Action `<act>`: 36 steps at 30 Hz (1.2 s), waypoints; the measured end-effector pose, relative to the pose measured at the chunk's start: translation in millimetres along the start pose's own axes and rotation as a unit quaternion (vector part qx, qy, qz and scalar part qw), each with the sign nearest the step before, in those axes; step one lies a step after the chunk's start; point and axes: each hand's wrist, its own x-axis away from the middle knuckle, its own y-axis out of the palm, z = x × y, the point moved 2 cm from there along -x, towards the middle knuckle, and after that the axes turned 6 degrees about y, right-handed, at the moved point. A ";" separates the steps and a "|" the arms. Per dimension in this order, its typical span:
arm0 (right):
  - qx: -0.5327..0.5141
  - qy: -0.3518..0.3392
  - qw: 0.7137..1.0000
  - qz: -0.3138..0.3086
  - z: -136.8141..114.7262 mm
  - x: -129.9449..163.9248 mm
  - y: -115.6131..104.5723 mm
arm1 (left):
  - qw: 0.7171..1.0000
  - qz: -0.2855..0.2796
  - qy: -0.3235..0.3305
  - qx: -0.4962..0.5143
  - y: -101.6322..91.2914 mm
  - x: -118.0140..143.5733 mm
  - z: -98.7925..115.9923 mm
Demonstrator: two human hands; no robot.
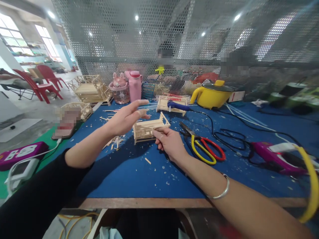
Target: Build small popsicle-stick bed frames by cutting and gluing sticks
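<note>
A small model bed [149, 125] built of pale wooden sticks rests on the blue tabletop, with one raised end at its right. My right hand [170, 142] grips its front right corner, thumb on the wood and the other fingers curled. Over its left side my left hand [128, 116] hovers, fingers stretched out and holding nothing. Loose thin wooden sticks [115, 143] lie left of the model. To the right are scissors [203, 147] with one yellow and one red handle.
Behind stands another stick frame [171, 105], a blue corded tool [179, 106] resting on it. A yellow pot [213, 95], a pink flask [134, 87] and a larger stick model [93, 89] line the back. A phone [67, 124] lies left; black cable [230, 134] loops right.
</note>
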 end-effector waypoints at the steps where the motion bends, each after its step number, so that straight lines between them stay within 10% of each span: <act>1: -0.001 0.000 1.000 0.002 0.5 -0.2 0.0 | 1.000 -0.027 -0.008 -0.005 3.0 -5.9 3.3; 36: -0.011 -0.016 0.999 0.025 1.8 -1.2 -11.0 | 0.995 -0.064 0.023 -0.071 34.3 -10.9 -4.8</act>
